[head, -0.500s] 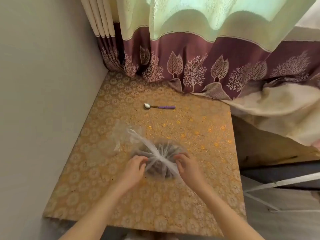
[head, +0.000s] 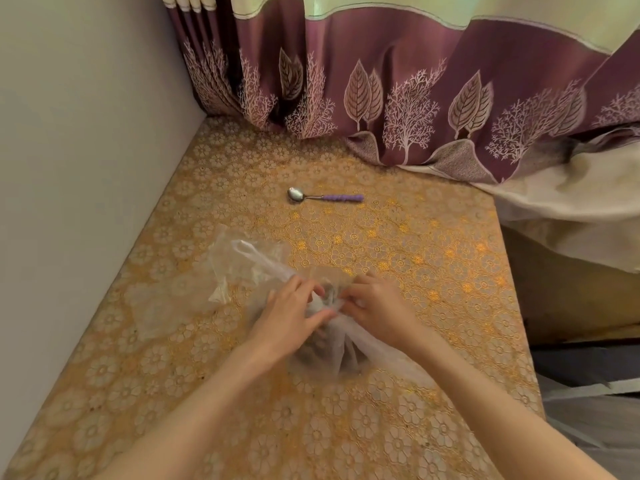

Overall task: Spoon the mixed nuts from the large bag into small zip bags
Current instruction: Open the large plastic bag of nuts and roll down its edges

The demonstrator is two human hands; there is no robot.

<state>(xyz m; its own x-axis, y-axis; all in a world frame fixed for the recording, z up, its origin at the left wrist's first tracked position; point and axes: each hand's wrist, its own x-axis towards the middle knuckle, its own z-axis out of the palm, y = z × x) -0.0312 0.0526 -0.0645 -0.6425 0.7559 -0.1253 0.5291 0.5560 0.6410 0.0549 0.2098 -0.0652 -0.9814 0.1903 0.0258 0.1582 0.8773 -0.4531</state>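
My left hand [head: 290, 315] and right hand [head: 375, 304], apart a moment ago, now pinch the knot of the large bag [head: 332, 348] of nuts together mid-desk [head: 433, 393], beyond them a purple-handled spoon [head: 323, 196], then a purple curtain [head: 415, 98] and grey wall [head: 79, 133].

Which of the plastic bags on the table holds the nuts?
The knotted bag under both hands; dark contents show through it. The flat clear bags at its left look empty.
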